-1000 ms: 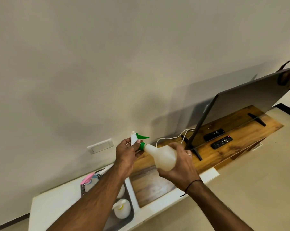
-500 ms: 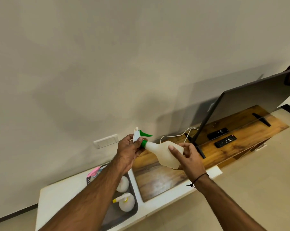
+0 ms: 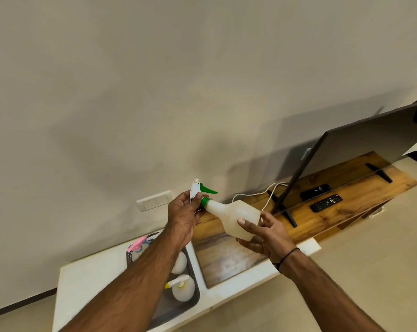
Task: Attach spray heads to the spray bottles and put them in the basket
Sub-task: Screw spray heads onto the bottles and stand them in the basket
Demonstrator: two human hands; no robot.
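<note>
**Green-headed bottle being capped, basket part filled**

The left hand (image 3: 185,212) grips the white and green spray head (image 3: 199,192) at the neck of a whitish spray bottle (image 3: 233,215), held tilted in the air above the bench (image 3: 87,279). The right hand (image 3: 265,232) cradles the bottle's base with fingers loosely spread, thumb lying on its side. The head sits on the neck; whether it is screwed fully tight cannot be told, so this bottle looks near finished but not yet stowed.

The dark basket (image 3: 193,300) stands at the bench's front edge, partly hidden by the left forearm. Inside it, three bottles show: one with a pink head (image 3: 136,244), one with a yellow and white head (image 3: 178,282), and a third (image 3: 180,262) whose head is hidden. No loose bottles or heads are visible on the bench. Counted: four bottles, one basket.
</note>
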